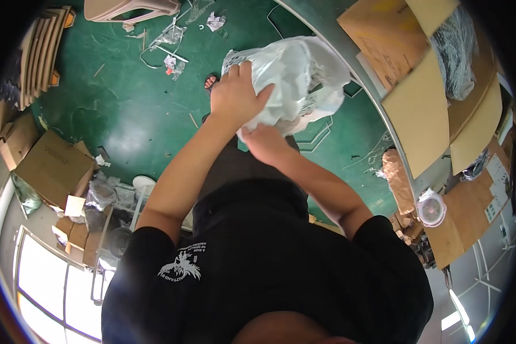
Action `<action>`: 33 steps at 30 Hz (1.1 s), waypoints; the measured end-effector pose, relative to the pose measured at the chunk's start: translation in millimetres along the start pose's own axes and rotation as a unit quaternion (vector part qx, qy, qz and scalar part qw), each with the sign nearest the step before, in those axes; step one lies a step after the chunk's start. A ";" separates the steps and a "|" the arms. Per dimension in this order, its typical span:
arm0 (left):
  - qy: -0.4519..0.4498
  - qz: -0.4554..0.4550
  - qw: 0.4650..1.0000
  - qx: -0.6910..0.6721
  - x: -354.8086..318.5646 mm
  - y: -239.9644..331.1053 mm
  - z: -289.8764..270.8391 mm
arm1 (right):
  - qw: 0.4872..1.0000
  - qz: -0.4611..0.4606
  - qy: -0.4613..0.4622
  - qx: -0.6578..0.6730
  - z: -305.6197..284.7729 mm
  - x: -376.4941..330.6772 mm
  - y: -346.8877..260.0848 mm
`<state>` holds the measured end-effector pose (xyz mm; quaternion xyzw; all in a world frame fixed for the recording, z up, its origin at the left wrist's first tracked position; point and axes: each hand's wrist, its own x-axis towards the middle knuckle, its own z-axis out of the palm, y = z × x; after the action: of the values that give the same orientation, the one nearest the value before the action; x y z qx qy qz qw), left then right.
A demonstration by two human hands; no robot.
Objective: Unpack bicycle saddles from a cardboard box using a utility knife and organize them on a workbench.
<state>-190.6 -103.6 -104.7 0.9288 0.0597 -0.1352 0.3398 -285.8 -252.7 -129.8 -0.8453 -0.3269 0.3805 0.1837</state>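
Note:
A large white woven plastic bag (pixel 286 74), crumpled and bulging, stands in front of me above the green floor. My left hand (pixel 236 94) rests across its left side, fingers stretched and thumb apart. Closer to my body, my right hand (pixel 264 143) has its fingers curled round the bag's near edge. What fills the bag is mostly hidden; some creased light material shows through an opening on its right side.
Bent wire pieces and plastic scraps (pixel 172 54) lie on the green floor (pixel 114 120). A table at right holds an open cardboard box (pixel 415 114) and a small white fan (pixel 431 207). At left are a brown carton (pixel 54 169) and stacked curved panels (pixel 43 57); a beige plastic stool (pixel 129 8) is ahead.

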 end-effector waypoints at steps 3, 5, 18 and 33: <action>-0.145 -0.139 0.952 0.229 11.8 -14.7 40.3 | 0.975 0.025 -0.162 0.147 37.0 -28.0 -1.5; -0.157 -0.143 0.949 0.233 2.0 -41.4 56.1 | 0.953 0.024 -0.202 0.223 45.1 -54.3 11.4; -0.177 -0.111 0.944 0.255 17.5 -7.0 100.1 | 0.949 0.142 0.268 0.083 -3.7 -165.5 253.9; -0.355 0.054 0.932 0.054 47.5 91.1 148.3 | 0.938 0.328 0.029 -0.108 -39.9 -212.7 270.6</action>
<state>-157.9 -268.1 -171.2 0.8392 -0.1226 -0.4404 0.2946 -249.2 -597.0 -144.2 -0.9312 -0.0653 0.3569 -0.0344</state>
